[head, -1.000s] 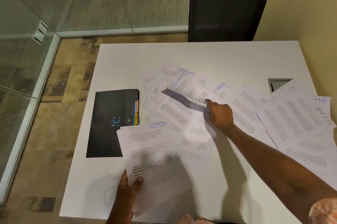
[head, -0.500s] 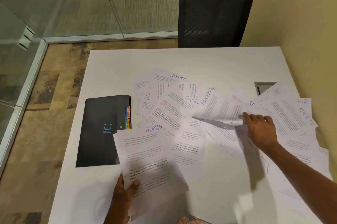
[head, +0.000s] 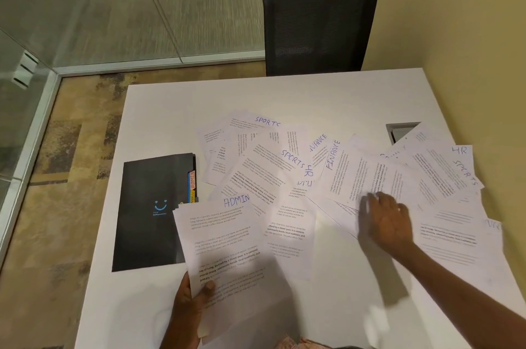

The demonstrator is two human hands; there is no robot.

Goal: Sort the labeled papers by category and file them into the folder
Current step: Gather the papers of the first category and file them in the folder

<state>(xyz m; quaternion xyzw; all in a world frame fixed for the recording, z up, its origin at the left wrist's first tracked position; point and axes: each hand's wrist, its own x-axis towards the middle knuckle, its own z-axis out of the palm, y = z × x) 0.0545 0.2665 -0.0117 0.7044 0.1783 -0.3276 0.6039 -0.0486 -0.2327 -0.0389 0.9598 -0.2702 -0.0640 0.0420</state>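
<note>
Head camera is showing, nearest, the left hand pinching the near edge of the ADMIN stack, thumb on top and fingers curled beneath. The sheets are fanning a little beyond the grip. Thin office paper like this is likely handling light, floppy and slick sheet on sheet, so I judge that a hold along an edge with support underneath is suiting it better than a corner pinch.

To the right, the right hand is lying over the scattered papers with fingers spread fairly wide and holding nothing, though blur is hiding the fingertips. Just beyond it the FINANCE sheet is lying overlapped among SPORTS pages and HR pages.

Left of the heap, the black folder is lying shut on the white table, its coloured tabs poking out at the right edge. Farthest, a black mesh chair is standing at the table's far side.
</note>
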